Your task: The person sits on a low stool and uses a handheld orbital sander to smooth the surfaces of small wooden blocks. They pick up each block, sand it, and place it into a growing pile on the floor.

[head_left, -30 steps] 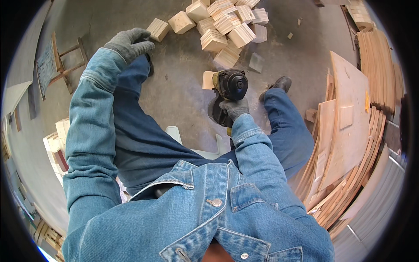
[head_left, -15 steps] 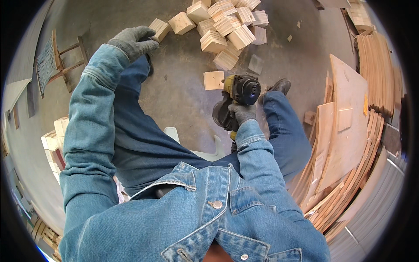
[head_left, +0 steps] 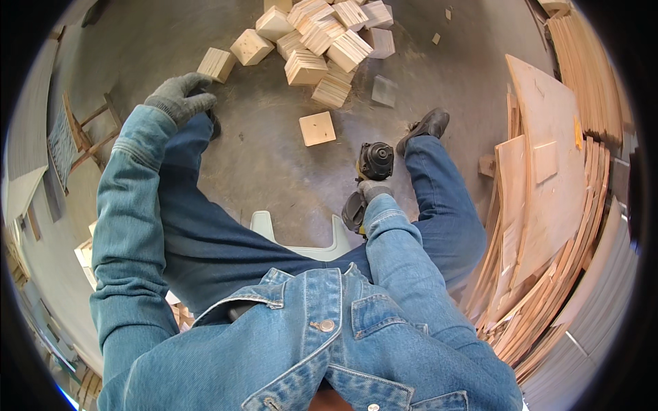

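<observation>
My right hand [head_left: 374,190], in a grey glove, is closed round the grip of a black and yellow nail gun [head_left: 376,162] with a round drum magazine. It hangs between my knees, near my right leg. My left hand [head_left: 181,97], gloved too, is raised over my left knee, thumb and fingers apart, holding nothing I can see. A single plywood block [head_left: 317,129] lies on the floor ahead, apart from both hands. Beyond it several layered wood blocks [head_left: 306,67] are heaped.
Under me is a pale plastic seat [head_left: 260,222]. Leaning plywood sheets [head_left: 548,171] and stacked strips [head_left: 586,89] line the right side. A wooden frame [head_left: 86,140] stands at the left. A greyish flat piece [head_left: 384,91] lies beside the heap.
The nail gun has moved down and slightly left in the picture and looks smaller. My left hand has shifted left and down, still apart from the blocks. The whole floor scene has shifted left.
</observation>
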The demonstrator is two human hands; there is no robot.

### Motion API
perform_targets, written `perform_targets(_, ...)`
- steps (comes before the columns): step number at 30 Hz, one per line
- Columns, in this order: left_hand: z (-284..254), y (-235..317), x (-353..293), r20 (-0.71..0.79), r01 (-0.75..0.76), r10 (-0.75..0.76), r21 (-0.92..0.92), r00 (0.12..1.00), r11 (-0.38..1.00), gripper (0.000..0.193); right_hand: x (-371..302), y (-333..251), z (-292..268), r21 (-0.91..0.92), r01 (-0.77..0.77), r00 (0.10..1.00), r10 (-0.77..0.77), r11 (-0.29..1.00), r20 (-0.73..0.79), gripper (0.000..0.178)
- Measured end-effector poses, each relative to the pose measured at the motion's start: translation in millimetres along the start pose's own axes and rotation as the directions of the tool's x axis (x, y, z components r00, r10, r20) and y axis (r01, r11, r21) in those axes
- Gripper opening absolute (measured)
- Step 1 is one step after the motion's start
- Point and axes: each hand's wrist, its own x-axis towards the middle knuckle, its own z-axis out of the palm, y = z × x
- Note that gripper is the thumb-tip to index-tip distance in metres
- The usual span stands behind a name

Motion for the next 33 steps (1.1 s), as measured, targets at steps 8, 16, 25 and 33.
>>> perform_targets(8, 39.3, -2.9, 36.1, 0.298, 0.093, -0.121, 0.107, 0.947, 0.99, 0.056, 46.7, 15.1, 14.2, -0.206, 0.07, 0.998, -0.068, 0.976, 0.016, 0.006)
perform_targets(16, 133.4, 32.3, 86.9, 0.393, -0.032, -0.193, 0.499, 0.899, 0.866, 0.069, 22.6, 1.8, 7.6, -0.09, -0.055, 0.998, 0.053, 0.994, -0.019, 0.006)
perform_targets(25, 258.8, 71.0, 97.3, 0.247, -0.049, -0.052, 0.388, 0.968, 0.921, 0.098, -29.3, -40.4, -37.5, 0.077, -0.214, 0.969, 0.201, 0.974, 0.144, 0.011)
perform_targets(33, 316.1, 66.8, 111.7, 0.165, -0.098, 0.032, 0.409, 0.986, 0.908, 0.111, -26.9, -37.4, -52.1, 0.237, -0.277, 0.958, 0.247, 0.931, 0.149, 0.009)
